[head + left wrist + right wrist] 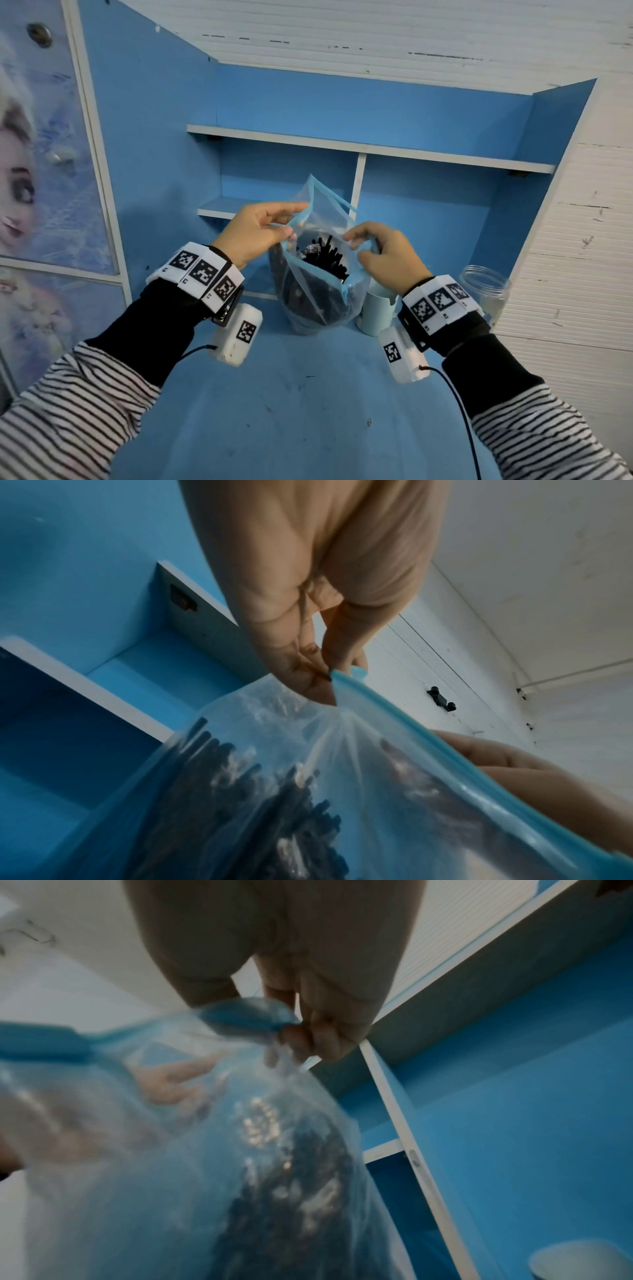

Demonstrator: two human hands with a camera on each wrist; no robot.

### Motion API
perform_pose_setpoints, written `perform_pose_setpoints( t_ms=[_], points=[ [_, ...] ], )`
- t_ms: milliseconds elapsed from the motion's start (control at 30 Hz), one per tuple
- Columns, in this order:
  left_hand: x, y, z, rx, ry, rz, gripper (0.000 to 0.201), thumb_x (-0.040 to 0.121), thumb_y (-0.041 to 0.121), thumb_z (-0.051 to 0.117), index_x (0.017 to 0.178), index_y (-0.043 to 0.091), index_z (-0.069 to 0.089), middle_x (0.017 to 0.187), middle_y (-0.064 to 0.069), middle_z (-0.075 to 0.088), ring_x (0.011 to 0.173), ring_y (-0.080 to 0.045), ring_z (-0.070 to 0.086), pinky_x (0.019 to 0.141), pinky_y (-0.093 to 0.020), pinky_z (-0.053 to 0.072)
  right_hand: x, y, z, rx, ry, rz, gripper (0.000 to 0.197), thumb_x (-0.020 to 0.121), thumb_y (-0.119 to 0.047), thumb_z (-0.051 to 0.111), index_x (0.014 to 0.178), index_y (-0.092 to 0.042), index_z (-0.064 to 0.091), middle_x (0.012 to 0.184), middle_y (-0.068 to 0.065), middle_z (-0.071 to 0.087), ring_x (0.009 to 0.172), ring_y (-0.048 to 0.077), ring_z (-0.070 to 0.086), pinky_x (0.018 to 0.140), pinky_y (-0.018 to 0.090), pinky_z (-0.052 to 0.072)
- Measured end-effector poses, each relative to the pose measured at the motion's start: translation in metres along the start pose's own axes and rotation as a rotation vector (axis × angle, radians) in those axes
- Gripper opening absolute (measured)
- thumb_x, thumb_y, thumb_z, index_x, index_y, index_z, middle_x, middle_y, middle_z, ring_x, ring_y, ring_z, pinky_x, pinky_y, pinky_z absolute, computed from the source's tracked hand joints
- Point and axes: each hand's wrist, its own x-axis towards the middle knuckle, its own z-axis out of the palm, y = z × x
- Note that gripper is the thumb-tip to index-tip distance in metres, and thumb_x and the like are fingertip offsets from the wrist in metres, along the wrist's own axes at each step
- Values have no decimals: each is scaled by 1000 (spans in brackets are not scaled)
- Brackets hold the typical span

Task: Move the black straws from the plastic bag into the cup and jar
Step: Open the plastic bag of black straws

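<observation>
A clear plastic bag (310, 301) with a blue zip rim stands on the blue desk, its mouth pulled apart. Several black straws (323, 255) stand bunched inside it, also seen through the film in the left wrist view as straws (219, 794). My left hand (260, 229) pinches the left side of the rim (346, 680). My right hand (380, 250) pinches the right side of the rim (250, 1018). A pale blue cup (375, 313) stands just right of the bag, partly behind my right wrist. A clear jar (484, 291) stands farther right.
Blue shelves (370, 149) with a white divider rise behind the bag. A white panelled wall (582, 240) closes the right side, and a cabinet door with a printed picture (41, 171) the left. Blue desk surface (308, 411) lies in front of the bag.
</observation>
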Motion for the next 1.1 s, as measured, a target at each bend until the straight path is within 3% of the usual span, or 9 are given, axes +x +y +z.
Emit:
perform_pose_setpoints(
  t_ms=[133,267,367,467,633,800,933,1033,1100],
  points=[
    [-2,-4,-9,5,47,17,46,88,-11,57,107,30,67,104,-1,67,74,-12,67,76,-23,57,0,13,-7,-3,114,46,14,86,-4,55,78,-14,61,58,-15,50,44,5,34,49,15,33],
    [0,-10,-9,76,100,14,39,87,-12,56,91,24,71,101,-1,68,75,-11,65,73,-20,55,-4,18,-8,20,74,-19,7,86,-15,64,84,-15,58,65,-3,45,51,6,34,55,23,36],
    [2,-13,-7,169,124,10,40,88,-10,55,92,26,72,100,2,70,82,-13,64,87,-30,54,-7,18,-10,36,-17,-29,24,81,-27,75,93,-25,55,65,-7,38,53,8,31,54,16,33],
    [4,-14,-5,273,140,-1,39,87,-5,55,95,29,71,106,2,70,97,-16,63,93,-34,52,-7,18,-11,-78,-38,-38,28,84,-22,72,103,-28,53,64,-3,39,55,8,34,57,17,36],
    [2,-12,3,360,193,-24,18,84,16,70,100,26,71,100,13,66,93,-6,59,84,-23,50,-7,17,-5,-176,50,-77,16,94,-20,58,110,-21,55,58,0,41,52,10,37,55,13,36],
    [-3,-11,6,579,132,-25,36,67,30,87,97,25,69,95,13,60,82,-3,52,76,-25,42,-6,18,-4,-238,106,-66,15,96,-23,56,96,-12,65,58,-1,43,53,11,38,53,13,35],
    [-5,-20,3,687,79,-3,26,71,27,84,91,26,68,89,1,63,69,-4,49,68,-24,42,-6,26,-6,-190,89,-44,16,95,-22,58,90,-9,67,79,-3,45,71,4,43,64,8,34],
    [-7,-26,-2,680,39,-9,15,78,28,79,90,27,70,93,1,69,83,-14,60,74,-25,47,-6,32,-8,-153,85,-103,15,94,-16,60,87,-5,68,104,0,44,93,-2,45,79,-1,30],
    [-8,-29,-3,654,23,-28,5,83,27,74,87,28,71,95,4,70,92,-17,62,83,-29,49,-7,34,-9,-139,99,-133,14,93,-14,60,86,-5,67,101,2,55,87,-2,50,77,1,33]
  ],
)
